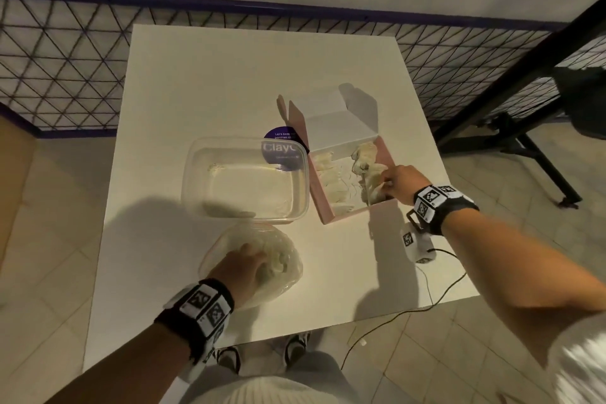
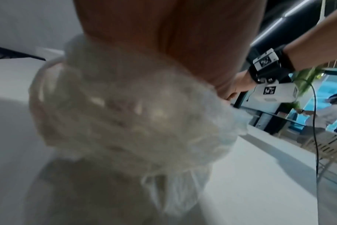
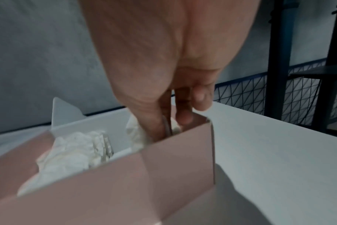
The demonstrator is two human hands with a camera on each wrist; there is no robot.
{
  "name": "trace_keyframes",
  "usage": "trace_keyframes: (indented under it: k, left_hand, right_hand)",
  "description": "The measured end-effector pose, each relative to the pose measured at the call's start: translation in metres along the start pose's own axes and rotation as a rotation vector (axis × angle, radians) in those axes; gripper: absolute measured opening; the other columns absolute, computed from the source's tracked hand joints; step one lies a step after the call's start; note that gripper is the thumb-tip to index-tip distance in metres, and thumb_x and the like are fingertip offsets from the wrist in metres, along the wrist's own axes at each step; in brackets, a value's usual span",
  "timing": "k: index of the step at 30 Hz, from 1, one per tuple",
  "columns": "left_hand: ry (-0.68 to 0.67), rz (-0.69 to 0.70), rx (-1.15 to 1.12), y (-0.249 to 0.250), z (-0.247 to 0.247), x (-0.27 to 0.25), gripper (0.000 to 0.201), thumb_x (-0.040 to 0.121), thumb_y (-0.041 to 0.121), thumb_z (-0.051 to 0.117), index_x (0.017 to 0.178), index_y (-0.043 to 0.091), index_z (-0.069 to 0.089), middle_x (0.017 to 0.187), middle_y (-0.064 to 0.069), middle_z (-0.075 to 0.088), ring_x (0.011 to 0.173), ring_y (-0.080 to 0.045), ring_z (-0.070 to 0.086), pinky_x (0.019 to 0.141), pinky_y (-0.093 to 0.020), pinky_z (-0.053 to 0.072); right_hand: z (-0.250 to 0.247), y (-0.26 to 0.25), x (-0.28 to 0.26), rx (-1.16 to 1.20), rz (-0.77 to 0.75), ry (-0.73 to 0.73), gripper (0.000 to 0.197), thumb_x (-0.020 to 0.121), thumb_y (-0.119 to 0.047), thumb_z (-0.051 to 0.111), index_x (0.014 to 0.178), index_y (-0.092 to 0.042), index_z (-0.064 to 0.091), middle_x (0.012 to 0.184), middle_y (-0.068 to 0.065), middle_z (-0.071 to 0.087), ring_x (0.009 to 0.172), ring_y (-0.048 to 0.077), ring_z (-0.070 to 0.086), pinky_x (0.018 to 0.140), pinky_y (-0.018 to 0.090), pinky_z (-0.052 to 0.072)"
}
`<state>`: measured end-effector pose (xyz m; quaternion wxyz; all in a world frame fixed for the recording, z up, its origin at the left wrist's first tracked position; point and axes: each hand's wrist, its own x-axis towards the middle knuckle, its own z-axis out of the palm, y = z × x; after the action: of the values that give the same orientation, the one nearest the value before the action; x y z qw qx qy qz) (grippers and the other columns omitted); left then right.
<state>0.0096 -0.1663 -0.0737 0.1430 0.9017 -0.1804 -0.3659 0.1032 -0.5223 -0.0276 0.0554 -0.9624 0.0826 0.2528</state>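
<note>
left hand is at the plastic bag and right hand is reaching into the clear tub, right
No: the right hand, pinching a metal utensil, reaches into the pink box, not the clear tub, as the head view shows. The left hand is at the plastic bag.

Fingertips of the left hand [image 1: 244, 264] were hidden by the plastic bag [image 1: 288, 275]. The purple printed disc [image 1: 278, 138] was half covered by the clear container [image 1: 191, 174]. The thin utensil [image 3: 167, 127] pinched by the right hand [image 3: 164, 60] was largely hidden behind the pink box [image 3: 106, 182] wall.
</note>
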Motion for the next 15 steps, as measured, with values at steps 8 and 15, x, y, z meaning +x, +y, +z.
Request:
trace_keyframes:
  k: [8,15]
  left_hand:
    - [-0.030,-0.157,0.258,0.016,0.010,0.020,0.051,0.088,0.038,0.056,0.133,0.031,0.033,0.142,-0.005,0.023,0.130,-0.030,0.029,0.095,-0.043,0.044]
    - [-0.045,-0.162,0.226,0.019,0.013,0.026,0.050,0.091,0.035,0.051,0.137,0.032,0.033,0.148,-0.011,0.017,0.131,-0.035,0.028,0.102,-0.047,0.040]
  right_hand:
    - [0.005,-0.011,0.006,-0.096,0.026,-0.102,0.016,0.081,-0.015,0.055,0.091,-0.020,0.067,0.089,0.003,0.060,0.080,0.023,0.056,0.070,0.030,0.045]
    - [0.005,-0.004,0.002,-0.062,-0.016,-0.022,0.034,0.086,-0.010,0.047,0.116,-0.019,0.060,0.113,0.009,0.061,0.099,0.030,0.059,0.085,0.038,0.050]
